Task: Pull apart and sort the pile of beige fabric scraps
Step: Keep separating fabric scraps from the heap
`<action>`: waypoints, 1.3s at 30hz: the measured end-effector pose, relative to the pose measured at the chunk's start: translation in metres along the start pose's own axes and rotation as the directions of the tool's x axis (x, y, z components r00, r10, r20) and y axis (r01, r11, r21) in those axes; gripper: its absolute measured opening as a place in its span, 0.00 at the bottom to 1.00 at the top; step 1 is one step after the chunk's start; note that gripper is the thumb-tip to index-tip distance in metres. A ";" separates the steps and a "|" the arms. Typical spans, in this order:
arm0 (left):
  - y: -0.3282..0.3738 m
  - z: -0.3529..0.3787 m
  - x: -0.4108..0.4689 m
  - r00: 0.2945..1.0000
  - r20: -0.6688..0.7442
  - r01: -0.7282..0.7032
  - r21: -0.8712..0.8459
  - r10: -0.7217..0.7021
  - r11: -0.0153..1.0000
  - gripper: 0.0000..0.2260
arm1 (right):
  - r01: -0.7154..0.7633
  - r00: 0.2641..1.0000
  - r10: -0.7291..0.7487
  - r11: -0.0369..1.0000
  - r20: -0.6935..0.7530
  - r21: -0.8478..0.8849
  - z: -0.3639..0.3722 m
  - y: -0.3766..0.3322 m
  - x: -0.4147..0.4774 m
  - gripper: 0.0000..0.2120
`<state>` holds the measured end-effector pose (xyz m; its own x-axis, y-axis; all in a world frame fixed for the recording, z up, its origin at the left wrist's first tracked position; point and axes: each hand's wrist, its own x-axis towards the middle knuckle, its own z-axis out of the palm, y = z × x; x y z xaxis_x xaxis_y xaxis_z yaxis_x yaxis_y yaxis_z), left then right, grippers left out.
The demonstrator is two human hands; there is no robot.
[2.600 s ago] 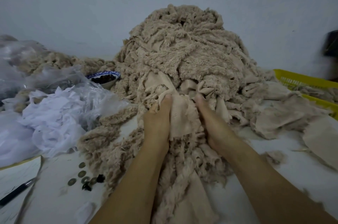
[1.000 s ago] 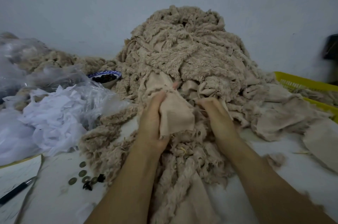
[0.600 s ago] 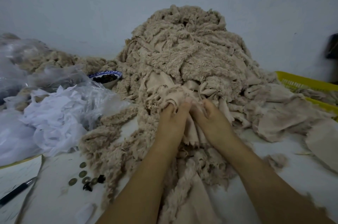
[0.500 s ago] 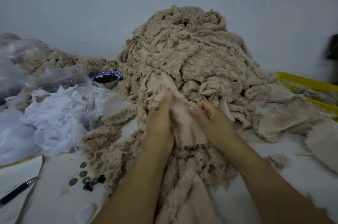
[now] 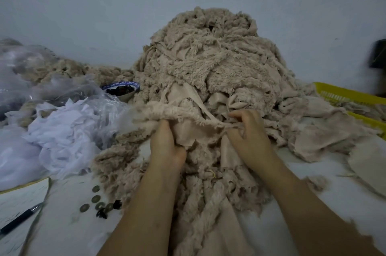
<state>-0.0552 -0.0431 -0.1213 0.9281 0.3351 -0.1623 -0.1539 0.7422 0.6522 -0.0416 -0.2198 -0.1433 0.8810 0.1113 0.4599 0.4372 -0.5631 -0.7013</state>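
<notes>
Gripping one scrap [image 5: 188,133], the left hand [image 5: 167,147] hides its fingertips; the right hand [image 5: 248,137] pinches its edge.

In front of you the pile of beige fabric scraps [image 5: 208,57] stands tall, fluffy and tangled, and spreads low toward you. At its foot one fuzzy scrap [image 5: 167,112] is stretched sideways; your left hand [image 5: 167,147] grips it and your right hand [image 5: 248,136] pinches its thin end.
</notes>
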 end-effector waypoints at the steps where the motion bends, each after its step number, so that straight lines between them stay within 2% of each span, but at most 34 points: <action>1: -0.001 0.000 -0.001 1.000 -0.010 0.003 0.029 -0.003 1.000 0.13 | 0.066 0.997 -0.065 0.998 -0.035 0.006 0.001 -0.007 -0.002 0.12; 2: -0.003 0.001 -0.001 1.000 -0.023 0.010 0.066 -0.008 0.998 0.13 | 0.114 0.993 -0.114 0.993 -0.026 0.018 0.003 -0.012 -0.005 0.16; 4: -0.008 0.002 -0.002 0.999 -0.049 0.028 0.143 -0.021 0.989 0.13 | 0.153 0.985 -0.151 0.988 0.088 -0.026 0.011 -0.016 -0.007 0.21; 5: -0.009 0.003 -0.003 0.998 -0.057 0.029 0.164 -0.020 0.986 0.12 | 0.161 0.978 -0.149 0.984 0.147 -0.076 0.017 -0.016 -0.007 0.19; 6: -0.010 0.004 -0.003 0.998 -0.062 0.023 0.172 -0.013 0.985 0.11 | 0.150 0.977 -0.134 0.984 0.164 -0.094 0.020 -0.014 -0.006 0.12; 7: -0.011 0.004 -0.003 0.998 -0.067 0.013 0.165 -0.002 0.986 0.11 | 0.110 0.983 -0.102 0.993 0.151 -0.050 0.021 -0.012 -0.004 0.09; 9: -0.009 0.002 -0.002 0.995 -0.103 0.002 0.109 0.009 0.994 0.11 | -0.013 0.993 -0.003 0.991 0.114 0.135 0.016 -0.008 -0.002 0.16; 11: -0.007 0.000 0.001 0.987 -0.162 0.009 0.064 0.002 0.998 0.12 | -0.070 0.992 0.037 0.959 0.122 0.273 0.009 -0.008 -0.002 0.20; 14: -0.007 -0.002 0.002 0.970 -0.241 0.025 0.046 -0.013 0.999 0.07 | -0.200 0.971 0.128 0.898 0.201 0.392 0.003 -0.006 -0.002 0.25; 16: -0.003 -0.003 0.003 0.959 -0.282 0.019 -0.003 -0.019 1.000 0.04 | -0.296 0.945 0.187 0.838 0.267 0.458 0.001 -0.004 -0.002 0.24; 18: 0.000 -0.003 0.003 0.980 -0.189 0.050 -0.062 -0.061 0.997 0.07 | -0.347 0.929 0.210 0.782 0.304 0.519 -0.001 -0.006 -0.002 0.24; 20: -0.003 0.001 -0.002 0.981 0.083 0.176 -0.033 -0.173 0.984 0.20 | -0.399 0.915 0.240 0.664 0.325 0.632 -0.002 -0.006 -0.001 0.24; 22: -0.008 0.002 -0.007 0.889 0.340 0.256 0.185 -0.306 0.949 0.30 | -0.393 0.919 0.265 0.588 0.291 0.707 -0.002 -0.010 -0.001 0.23; 24: -0.015 0.001 -0.012 0.797 0.485 0.127 0.447 -0.359 0.886 0.28 | -0.328 0.944 0.256 0.643 0.210 0.692 0.001 -0.012 -0.001 0.19; 25: -0.019 0.000 -0.014 0.786 0.515 0.015 0.537 -0.342 0.843 0.23 | -0.303 0.952 0.251 0.674 0.176 0.674 0.002 -0.012 -0.002 0.16; 26: -0.024 -0.001 -0.015 0.786 0.535 -0.076 0.580 -0.309 0.811 0.18 | -0.286 0.956 0.250 0.696 0.152 0.658 0.003 -0.011 -0.002 0.15; 28: -0.028 -0.001 -0.016 0.842 0.503 -0.172 0.591 -0.193 0.788 0.10 | -0.278 0.958 0.252 0.718 0.133 0.639 0.004 -0.011 -0.001 0.14; 30: -0.025 0.000 -0.015 0.894 0.423 -0.107 0.518 -0.146 0.848 0.09 | -0.262 0.964 0.234 0.744 0.127 0.614 0.003 -0.011 0.000 0.12; 32: -0.017 0.001 -0.015 0.927 0.326 0.043 0.397 -0.184 0.917 0.11 | -0.228 0.974 0.195 0.812 0.119 0.537 0.001 -0.009 -0.001 0.11; 34: -0.011 0.001 -0.014 0.952 0.187 0.168 0.338 -0.242 0.926 0.13 | -0.218 0.975 0.173 0.862 0.139 0.458 -0.001 -0.007 -0.001 0.12; 37: -0.009 0.001 -0.014 0.962 0.131 0.193 0.302 -0.241 0.934 0.15 | -0.183 0.980 0.135 0.898 0.145 0.401 -0.001 -0.006 0.000 0.10; 39: -0.008 0.002 -0.016 0.962 0.135 0.192 0.290 -0.239 0.938 0.16 | -0.091 0.990 0.049 0.935 0.131 0.343 0.000 -0.007 -0.001 0.10</action>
<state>-0.0677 -0.0556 -0.1223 0.9751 0.0665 -0.2114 0.1321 0.5917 0.7953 -0.0460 -0.2161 -0.1383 0.9173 0.1901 0.3498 0.3903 -0.2562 -0.8843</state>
